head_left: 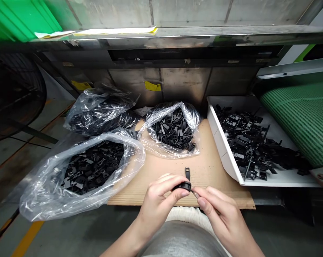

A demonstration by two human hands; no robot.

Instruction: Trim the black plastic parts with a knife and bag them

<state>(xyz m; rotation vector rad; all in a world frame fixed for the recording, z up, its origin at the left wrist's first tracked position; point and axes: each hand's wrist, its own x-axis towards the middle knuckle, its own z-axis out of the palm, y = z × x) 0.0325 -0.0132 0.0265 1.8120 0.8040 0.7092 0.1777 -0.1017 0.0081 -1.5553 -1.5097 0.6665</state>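
Pinching left hand [161, 196]: thumb and fingers closed on a curved black part [183, 186], right over the front half of the cardboard sheet [161, 166].
Right hand [220, 207]: fingertips together on a slim piece [195, 193], too small to name, its tip up at the part's end.
Upright black clip [187, 172]: just beyond the held part, against the cardboard; whether they touch, can't tell.
Open bags: one [51, 207] overlapping the cardboard's left side, one [169, 151] at its back, both full of black pieces.
White tray [284, 182]: cardboard's right side, black parts heaped.

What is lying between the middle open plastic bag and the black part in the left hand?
The head view shows cardboard, then one small black piece, its near end seemingly hidden by the held part.
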